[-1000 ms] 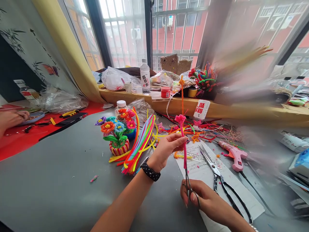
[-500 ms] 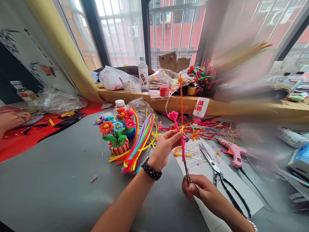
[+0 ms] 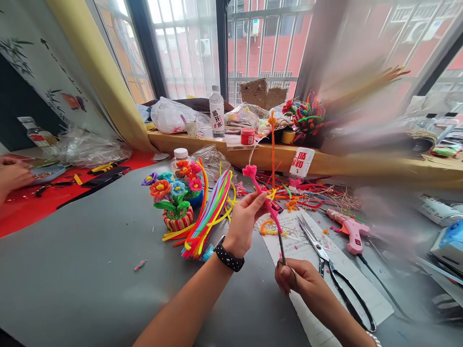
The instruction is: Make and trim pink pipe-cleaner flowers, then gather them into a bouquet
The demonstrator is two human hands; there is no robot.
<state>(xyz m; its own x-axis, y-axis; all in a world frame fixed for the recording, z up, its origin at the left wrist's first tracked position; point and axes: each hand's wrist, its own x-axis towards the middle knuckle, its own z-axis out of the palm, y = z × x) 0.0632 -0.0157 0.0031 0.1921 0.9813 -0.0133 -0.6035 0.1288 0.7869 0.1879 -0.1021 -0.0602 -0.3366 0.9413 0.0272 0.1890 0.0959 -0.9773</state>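
My left hand (image 3: 246, 219) pinches the middle of a pink pipe-cleaner flower (image 3: 250, 171), whose bloom sticks up beyond the fingers. Its fuzzy stem slants down to the right. In my right hand (image 3: 294, 274) is a small pair of scissors (image 3: 282, 246), fingers in the handle loops. The scissor tips meet the stem's lower end; whether the blades are parted there is too small to tell. Large black-handled scissors (image 3: 320, 250) lie on a written paper sheet (image 3: 374, 301) beside my right hand. An orange pipe-cleaner stem (image 3: 273, 154) stands upright behind the pink flower.
A striped pot of fuzzy flowers (image 3: 179, 219) and a bundle of colourful pipe cleaners (image 3: 211, 217) are left of my hands. A pink glue gun (image 3: 350, 229) with a cord lies right. Water bottle (image 3: 217, 115) on the sill. Another person's hand (image 3: 14, 176) is at far left.
The pink flower has tilted, its bloom swinging left and its lower stem end shifting slightly right and up. The small scissors have followed the stem end. The other person's hand has moved left.
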